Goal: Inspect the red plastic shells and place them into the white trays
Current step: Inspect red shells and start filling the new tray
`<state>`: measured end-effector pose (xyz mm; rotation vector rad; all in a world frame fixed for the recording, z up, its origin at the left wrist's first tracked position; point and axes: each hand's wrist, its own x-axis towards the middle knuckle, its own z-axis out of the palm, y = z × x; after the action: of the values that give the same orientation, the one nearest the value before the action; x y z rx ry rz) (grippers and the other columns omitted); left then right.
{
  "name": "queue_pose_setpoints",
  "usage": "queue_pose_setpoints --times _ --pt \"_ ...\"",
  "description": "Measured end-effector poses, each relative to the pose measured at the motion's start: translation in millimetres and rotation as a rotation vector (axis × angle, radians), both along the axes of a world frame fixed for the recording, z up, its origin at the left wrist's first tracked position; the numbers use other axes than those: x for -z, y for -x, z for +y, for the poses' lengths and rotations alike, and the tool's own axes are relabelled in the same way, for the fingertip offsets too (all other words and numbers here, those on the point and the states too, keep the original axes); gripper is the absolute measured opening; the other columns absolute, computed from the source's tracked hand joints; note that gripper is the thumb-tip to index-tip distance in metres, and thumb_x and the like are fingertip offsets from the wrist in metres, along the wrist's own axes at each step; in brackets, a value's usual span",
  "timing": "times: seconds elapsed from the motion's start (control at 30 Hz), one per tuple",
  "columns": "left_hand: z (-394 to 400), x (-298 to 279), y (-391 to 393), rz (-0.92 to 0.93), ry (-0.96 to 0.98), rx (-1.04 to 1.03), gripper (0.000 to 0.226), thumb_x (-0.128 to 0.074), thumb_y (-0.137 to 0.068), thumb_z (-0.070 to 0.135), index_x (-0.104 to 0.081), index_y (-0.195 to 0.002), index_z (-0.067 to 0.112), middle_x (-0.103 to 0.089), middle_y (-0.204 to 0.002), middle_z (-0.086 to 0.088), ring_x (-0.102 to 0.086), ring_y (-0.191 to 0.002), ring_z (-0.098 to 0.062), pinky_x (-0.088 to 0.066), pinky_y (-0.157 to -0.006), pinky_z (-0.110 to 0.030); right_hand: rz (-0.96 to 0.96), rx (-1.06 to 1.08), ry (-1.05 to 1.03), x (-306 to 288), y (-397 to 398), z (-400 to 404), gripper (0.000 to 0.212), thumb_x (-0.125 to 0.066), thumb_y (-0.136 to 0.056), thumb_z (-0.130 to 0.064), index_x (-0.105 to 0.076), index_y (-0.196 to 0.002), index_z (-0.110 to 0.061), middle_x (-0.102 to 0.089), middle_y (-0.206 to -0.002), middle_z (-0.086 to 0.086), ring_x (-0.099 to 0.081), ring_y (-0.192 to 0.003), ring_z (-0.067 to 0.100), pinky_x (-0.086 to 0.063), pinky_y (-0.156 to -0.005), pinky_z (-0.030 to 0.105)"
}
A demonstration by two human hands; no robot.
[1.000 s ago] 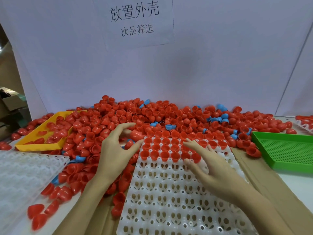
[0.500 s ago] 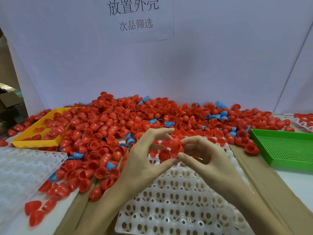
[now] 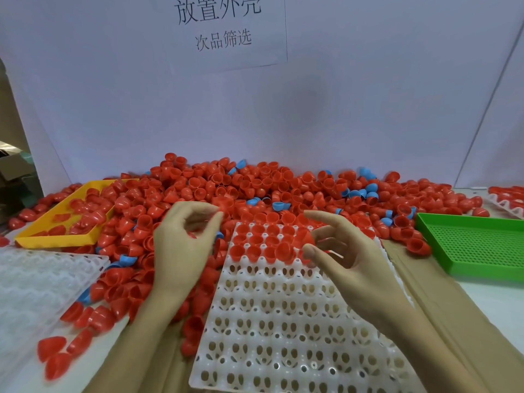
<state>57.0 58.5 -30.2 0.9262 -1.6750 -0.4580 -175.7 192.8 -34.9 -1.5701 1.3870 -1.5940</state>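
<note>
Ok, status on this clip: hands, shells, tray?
Left hand empty, fingers loosely curled over the pile. Right hand holds a red shell over the white tray. Far rows filled, near rows empty. Nothing in the way.

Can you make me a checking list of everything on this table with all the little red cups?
Surface: brown cardboard lies under the middle white tray.
Job's things: a big pile of red shells; the tray's far rows hold shells, the near pockets do not.
Clutter: blue shells mixed into the pile; a yellow tray with some red shells; a green tray; another white tray on the left.
Hands: left hand hovers with fingers loosely curled, holding nothing; right hand holds a red shell.
Cables: nothing seen.
Surroundings: a white wall with a paper sign.
</note>
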Motion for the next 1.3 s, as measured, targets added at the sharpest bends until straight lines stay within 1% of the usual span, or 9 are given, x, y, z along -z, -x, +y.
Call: queue_pose_setpoints --times 0.07,0.13,0.27,0.4,0.5,0.6,0.67,0.83,1.3 --pt "-14.2 4.1 -14.1 -0.229 0.024 -0.202 0.021 -0.075 -0.095 0.016 -0.073 -0.116 0.015 -0.068 -0.118 0.003 -0.066 -0.109 -0.014 -0.055 -0.098 -0.033 0.023 0.025 -0.003 -0.9 0.2 1.5 0.035 -0.073 -0.094 -0.025 -0.071 -0.127 -0.035 -0.073 -0.104 -0.008 -0.074 -0.096 0.017 -0.061 -0.083 0.027" --pt "-19.9 9.4 -18.7 -0.375 -0.020 -0.244 0.029 -0.073 -0.096 0.015 -0.071 -0.124 0.008 -0.066 -0.128 -0.004 -0.062 -0.121 -0.024 -0.049 -0.106 -0.042 0.016 0.020 -0.012 -1.4 -1.4 2.7 0.031 -0.072 -0.095 -0.020 -0.073 -0.123 -0.032 -0.076 -0.107 -0.007 -0.075 -0.096 0.015 -0.061 -0.083 0.027" --pt "-10.6 15.0 -5.1 -0.453 0.047 -0.117 0.025 -0.074 -0.095 0.015 -0.072 -0.120 0.013 -0.066 -0.122 0.005 -0.060 -0.118 -0.016 -0.044 -0.106 -0.038 0.030 0.006 -0.027 -1.4 -2.0 2.4 0.031 -0.072 -0.097 -0.015 -0.073 -0.122 -0.032 -0.075 -0.110 -0.005 -0.074 -0.099 0.018 -0.062 -0.085 0.033" --pt "6.9 15.6 12.8 -0.478 0.162 -0.023 0.020 -0.072 -0.096 0.022 -0.073 -0.116 0.019 -0.065 -0.117 0.012 -0.057 -0.114 -0.007 -0.045 -0.104 -0.037 0.062 0.008 -0.041 0.1 -0.7 1.8 0.032 -0.073 -0.097 -0.016 -0.072 -0.121 -0.037 -0.074 -0.112 -0.009 -0.073 -0.099 0.016 -0.062 -0.084 0.032" --pt "22.4 12.0 25.3 -0.354 0.186 0.133 0.013 -0.069 -0.100 0.024 -0.076 -0.110 0.020 -0.068 -0.109 0.016 -0.063 -0.108 -0.005 -0.050 -0.098 -0.031 0.075 -0.002 -0.049 2.3 -1.0 1.1 0.032 -0.074 -0.096 -0.018 -0.072 -0.120 -0.040 -0.072 -0.112 -0.010 -0.074 -0.097 0.016 -0.061 -0.084 0.030" --pt "40.2 6.0 34.5 -0.214 0.028 0.426 0.026 -0.065 -0.101 0.045 -0.072 -0.121 0.030 -0.071 -0.112 0.018 -0.068 -0.109 -0.010 -0.053 -0.091 -0.021 0.085 -0.042 -0.049 2.9 -2.0 0.3 0.030 -0.074 -0.095 -0.021 -0.070 -0.122 -0.036 -0.073 -0.115 -0.009 -0.074 -0.101 0.017 -0.062 -0.085 0.031" --pt "47.9 6.1 38.9 -0.180 -0.019 0.512 0.034 -0.071 -0.097 0.047 -0.068 -0.128 0.034 -0.070 -0.119 0.017 -0.068 -0.113 -0.012 -0.053 -0.093 -0.020 0.078 -0.072 -0.038 2.5 -2.5 0.2 0.029 -0.073 -0.096 -0.021 -0.069 -0.123 -0.030 -0.074 -0.116 -0.008 -0.074 -0.103 0.018 -0.062 -0.084 0.030" --pt "48.4 9.1 39.6 -0.031 0.018 0.429 0.034 -0.081 -0.090 0.028 -0.070 -0.122 0.028 -0.073 -0.110 0.013 -0.072 -0.105 -0.013 -0.057 -0.089 -0.021 0.052 -0.083 -0.034 2.4 -1.3 -0.4 0.030 -0.074 -0.095 -0.019 -0.067 -0.123 -0.027 -0.074 -0.116 -0.005 -0.074 -0.105 0.021 -0.063 -0.085 0.035" --pt "49.3 4.5 37.6 0.046 -0.078 0.559 0.044 -0.085 -0.087 0.026 -0.064 -0.126 0.028 -0.074 -0.120 0.009 -0.072 -0.115 -0.014 -0.056 -0.096 -0.024 -0.020 -0.116 0.029 -0.2 -2.0 0.5 0.030 -0.076 -0.092 -0.018 -0.068 -0.120 -0.022 -0.074 -0.114 -0.001 -0.073 -0.103 0.026 -0.061 -0.083 0.032"
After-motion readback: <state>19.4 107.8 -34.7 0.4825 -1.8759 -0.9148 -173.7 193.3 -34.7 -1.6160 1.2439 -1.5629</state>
